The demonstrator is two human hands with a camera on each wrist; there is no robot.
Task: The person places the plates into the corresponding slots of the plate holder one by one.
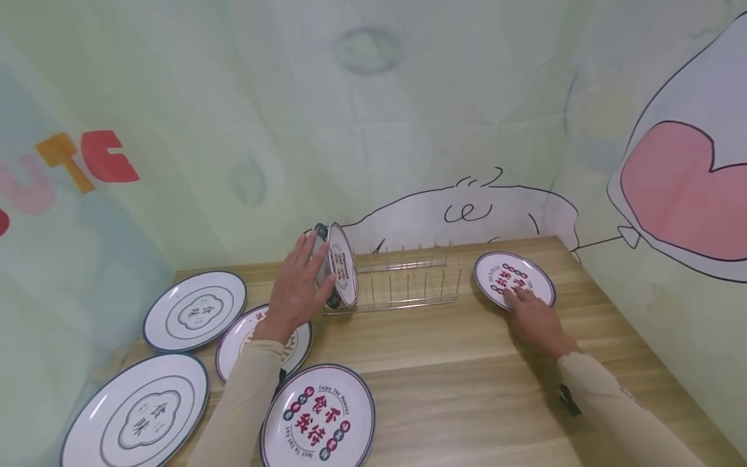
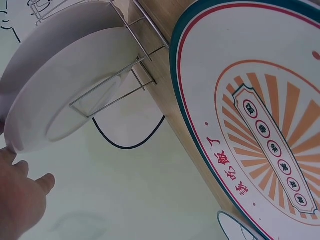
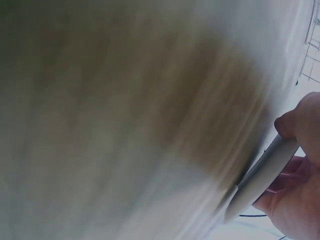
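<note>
As I read the feeds from back here, the right hand pinches the near rim of a small plate, to the right of the wire rack, thumb on one face and fingers on the other. The right wrist view is badly blurred, so I can't tell whether that plate is clear of the table. My left hand rests against the standing plates at the rack's left end, its fingers straight, touching rather than gripping. That contact worries me most: an uneven push could tip those plates across the wires or out of their slots. On the right, a slackening thumb could let the rim-held plate dip and knock. My left sleeve also crosses the ray-patterned plate; a dropped forearm might drag it.
</note>
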